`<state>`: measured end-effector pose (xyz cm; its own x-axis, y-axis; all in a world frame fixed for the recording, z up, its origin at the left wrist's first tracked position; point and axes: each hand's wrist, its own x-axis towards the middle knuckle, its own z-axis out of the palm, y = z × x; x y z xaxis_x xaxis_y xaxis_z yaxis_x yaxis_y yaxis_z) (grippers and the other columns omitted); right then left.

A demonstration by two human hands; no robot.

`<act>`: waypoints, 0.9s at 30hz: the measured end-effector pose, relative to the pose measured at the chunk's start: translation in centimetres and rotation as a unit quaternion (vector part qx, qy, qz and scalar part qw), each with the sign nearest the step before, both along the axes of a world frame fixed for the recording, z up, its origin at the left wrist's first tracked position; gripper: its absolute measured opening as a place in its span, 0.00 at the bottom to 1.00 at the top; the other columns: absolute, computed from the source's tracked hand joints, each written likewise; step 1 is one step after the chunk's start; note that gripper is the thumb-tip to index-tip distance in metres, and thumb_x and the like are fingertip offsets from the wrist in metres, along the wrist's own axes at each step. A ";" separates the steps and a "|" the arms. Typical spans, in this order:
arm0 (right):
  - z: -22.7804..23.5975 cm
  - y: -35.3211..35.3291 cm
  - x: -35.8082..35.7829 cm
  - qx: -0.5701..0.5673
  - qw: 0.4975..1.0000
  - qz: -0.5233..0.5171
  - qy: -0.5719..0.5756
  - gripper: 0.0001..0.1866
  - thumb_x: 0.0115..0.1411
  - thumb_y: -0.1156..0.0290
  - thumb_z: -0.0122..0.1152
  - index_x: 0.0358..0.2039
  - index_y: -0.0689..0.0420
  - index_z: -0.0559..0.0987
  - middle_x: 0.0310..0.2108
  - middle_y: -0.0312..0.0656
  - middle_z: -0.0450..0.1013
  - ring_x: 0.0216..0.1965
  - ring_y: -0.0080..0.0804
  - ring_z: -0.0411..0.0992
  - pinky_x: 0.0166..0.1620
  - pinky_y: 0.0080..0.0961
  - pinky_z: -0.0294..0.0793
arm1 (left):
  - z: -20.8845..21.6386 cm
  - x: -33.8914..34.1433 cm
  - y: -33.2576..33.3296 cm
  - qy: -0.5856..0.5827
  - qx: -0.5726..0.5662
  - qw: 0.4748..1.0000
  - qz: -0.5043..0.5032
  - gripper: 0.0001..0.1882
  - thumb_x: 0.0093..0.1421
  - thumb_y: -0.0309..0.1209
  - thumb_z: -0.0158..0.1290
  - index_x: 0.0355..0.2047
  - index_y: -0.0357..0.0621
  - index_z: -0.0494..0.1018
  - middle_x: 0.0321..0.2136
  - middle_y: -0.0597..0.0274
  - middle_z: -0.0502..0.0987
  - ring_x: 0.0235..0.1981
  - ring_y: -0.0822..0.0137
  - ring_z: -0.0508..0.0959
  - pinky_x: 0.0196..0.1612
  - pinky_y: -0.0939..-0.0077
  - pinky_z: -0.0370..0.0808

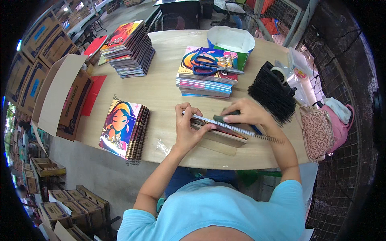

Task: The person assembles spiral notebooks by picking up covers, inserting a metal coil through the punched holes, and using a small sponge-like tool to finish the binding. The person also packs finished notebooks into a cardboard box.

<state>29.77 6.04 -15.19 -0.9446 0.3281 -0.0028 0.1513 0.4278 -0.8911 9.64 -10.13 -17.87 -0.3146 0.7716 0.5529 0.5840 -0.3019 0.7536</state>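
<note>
A notebook (225,132) rests on edge near the front of the wooden table (165,88), with a black wire spiral (265,137) running along its top and sticking out to the right. My left hand (187,128) grips the notebook's left end, fingers over the spine. My right hand (245,112) presses a small dark block (222,119) against the spiral. A pile of black spirals (271,93) lies just beyond my right hand.
Stacks of colourful spiral notebooks sit at the front left (124,128), back left (129,48) and centre (207,72), the centre one topped by blue scissors (211,69). A white-lined box (230,42), tape roll (280,72), open cardboard box (64,96) and pink bags (325,126) surround the table.
</note>
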 end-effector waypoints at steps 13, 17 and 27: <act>2.3 -0.8 -4.4 0.092 0.992 -0.015 -0.085 0.22 0.56 0.56 0.64 0.42 0.63 0.82 0.38 0.47 0.80 0.38 0.30 0.76 0.44 0.28 0.73 | -0.9 -0.8 0.3 -0.016 0.020 1.000 -0.012 0.29 0.37 0.33 0.72 0.34 0.40 0.65 0.34 0.59 0.63 0.37 0.62 0.65 0.41 0.71 0.67; -0.4 0.2 -4.5 -0.139 0.988 0.039 0.057 0.20 0.56 0.57 0.64 0.41 0.60 0.83 0.39 0.49 0.79 0.40 0.33 0.76 0.45 0.28 0.73 | -1.5 -0.8 0.0 -0.037 0.012 0.999 -0.028 0.28 0.43 0.27 0.69 0.40 0.41 0.64 0.36 0.61 0.64 0.38 0.68 0.66 0.43 0.73 0.68; 0.0 -0.5 -5.1 -0.127 0.988 -0.022 0.084 0.26 0.54 0.46 0.61 0.39 0.57 0.84 0.34 0.48 0.80 0.36 0.34 0.77 0.44 0.29 0.74 | -3.6 -4.7 -0.1 -0.333 -0.014 0.928 -0.167 0.12 0.58 0.18 0.56 0.40 0.38 0.67 0.35 0.65 0.70 0.38 0.75 0.73 0.44 0.79 0.75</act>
